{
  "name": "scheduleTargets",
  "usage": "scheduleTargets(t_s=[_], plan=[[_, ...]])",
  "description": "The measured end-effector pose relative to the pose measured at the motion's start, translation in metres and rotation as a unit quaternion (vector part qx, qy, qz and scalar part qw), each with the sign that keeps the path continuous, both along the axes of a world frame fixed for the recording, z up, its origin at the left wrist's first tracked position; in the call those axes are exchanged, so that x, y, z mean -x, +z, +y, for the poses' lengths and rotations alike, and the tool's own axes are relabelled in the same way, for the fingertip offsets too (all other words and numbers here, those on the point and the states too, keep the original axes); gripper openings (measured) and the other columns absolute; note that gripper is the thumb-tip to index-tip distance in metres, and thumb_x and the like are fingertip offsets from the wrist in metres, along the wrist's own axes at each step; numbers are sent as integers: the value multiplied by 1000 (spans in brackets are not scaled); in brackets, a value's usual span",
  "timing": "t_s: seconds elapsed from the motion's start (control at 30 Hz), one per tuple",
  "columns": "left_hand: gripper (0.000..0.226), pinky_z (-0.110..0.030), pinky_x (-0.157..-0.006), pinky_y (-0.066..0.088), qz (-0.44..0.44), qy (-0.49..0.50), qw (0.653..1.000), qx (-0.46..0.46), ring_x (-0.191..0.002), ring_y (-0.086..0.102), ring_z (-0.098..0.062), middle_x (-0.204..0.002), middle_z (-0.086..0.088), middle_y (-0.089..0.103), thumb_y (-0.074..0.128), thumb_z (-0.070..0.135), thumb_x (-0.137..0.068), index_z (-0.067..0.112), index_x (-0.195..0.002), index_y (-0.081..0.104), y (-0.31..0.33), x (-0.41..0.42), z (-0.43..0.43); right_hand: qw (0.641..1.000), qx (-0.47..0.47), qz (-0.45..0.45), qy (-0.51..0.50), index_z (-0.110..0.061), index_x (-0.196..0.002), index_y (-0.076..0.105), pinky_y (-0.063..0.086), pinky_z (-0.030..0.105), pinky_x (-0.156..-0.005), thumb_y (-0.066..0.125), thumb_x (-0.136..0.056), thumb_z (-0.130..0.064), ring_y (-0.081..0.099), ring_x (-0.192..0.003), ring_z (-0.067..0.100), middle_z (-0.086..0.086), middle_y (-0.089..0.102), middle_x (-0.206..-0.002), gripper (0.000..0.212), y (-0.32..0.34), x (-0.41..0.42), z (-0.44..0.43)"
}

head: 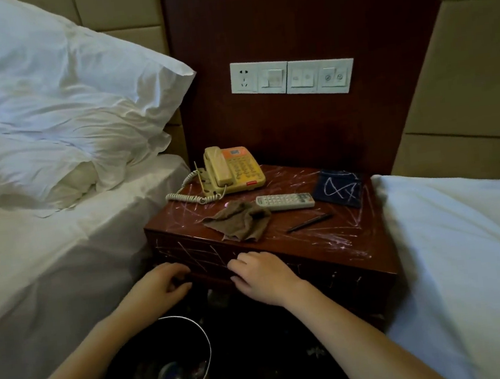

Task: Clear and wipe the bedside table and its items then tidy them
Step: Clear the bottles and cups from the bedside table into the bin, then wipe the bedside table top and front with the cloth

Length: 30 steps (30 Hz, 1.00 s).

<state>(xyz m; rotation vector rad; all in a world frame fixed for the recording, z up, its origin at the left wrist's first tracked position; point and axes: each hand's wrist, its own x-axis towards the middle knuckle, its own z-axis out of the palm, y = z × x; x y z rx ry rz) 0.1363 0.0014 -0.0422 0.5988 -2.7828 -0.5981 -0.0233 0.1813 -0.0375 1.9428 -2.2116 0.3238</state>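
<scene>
Gripping the desk (325,243) front edge with left hand (163,283) and right hand (261,276), both curled, probably to draw it out; up top, awaiting clearing: phone (234,169), remote (285,201), rag (238,220), pen (307,222), pouch (338,190).

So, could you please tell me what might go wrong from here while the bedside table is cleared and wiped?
1. The left hand and right hand are at the bedside table front; a jolt might roll the pen off, perhaps into the open bin below.
2. The telephone has a coiled cord lying by the table's left edge; it may snag when lifted.
</scene>
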Motion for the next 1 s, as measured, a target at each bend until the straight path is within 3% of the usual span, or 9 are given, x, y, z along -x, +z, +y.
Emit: scheduleTargets(t_s=[0.2,0.3,0.43,0.57,0.67,0.77,0.9,1.0], plan=[[31,-26,-85,51,34,-65,997,-29,-89,59,-6,-103,9,58,64,29,-86,22,-116,61,11,59,40,998,19,33,-56,-11,-103,61,47,37,-57,33,-93,-32,62,-83,28,7,62,-90,36,9,34,38],[34,-29,-91,48,75,-75,994,19,-103,56,-11,-111,6,57,60,33,-87,22,-120,59,22,95,55,991,30,60,-119,-11,-97,59,43,36,-52,37,-95,-29,61,-80,29,6,59,-87,28,16,57,51],[45,-37,-96,43,93,-35,990,105,-119,45,-21,-127,0,51,52,40,-91,21,-131,48,39,140,67,969,6,55,-240,-11,-121,53,46,39,-72,42,-97,-19,51,-110,29,8,52,-117,28,30,86,59],[62,-44,-102,36,-28,66,993,97,-129,37,-28,-139,-7,40,52,49,-88,15,-137,36,38,169,63,949,-65,69,-301,-14,-140,38,38,42,-99,43,-96,-15,35,-128,28,9,37,-141,44,37,105,56],[47,-44,-100,38,-90,91,988,80,-125,39,-30,-135,-10,43,52,40,-89,13,-127,46,35,179,59,953,-58,51,-295,-16,-140,37,35,42,-103,40,-97,-19,33,-132,28,9,36,-144,43,37,107,43],[33,-40,-94,45,-18,85,995,57,-117,47,-27,-127,-7,51,51,25,-89,13,-120,52,34,184,60,967,-32,52,-247,-19,-142,36,35,43,-102,42,-97,-23,36,-130,27,7,40,-142,45,36,104,25],[26,-30,-85,47,160,64,983,-64,-105,55,-19,-111,-2,59,52,17,-90,13,-115,55,42,186,74,980,11,-23,-197,-24,-149,19,41,40,-100,55,-90,-23,41,-127,27,6,36,-144,68,38,97,5],[21,-23,-81,47,227,-23,965,-127,-94,57,-11,-99,5,60,52,16,-92,14,-112,59,54,184,87,962,137,-133,-196,-20,-137,37,47,33,-86,59,-86,-13,51,-114,25,6,44,-131,56,41,99,1]])
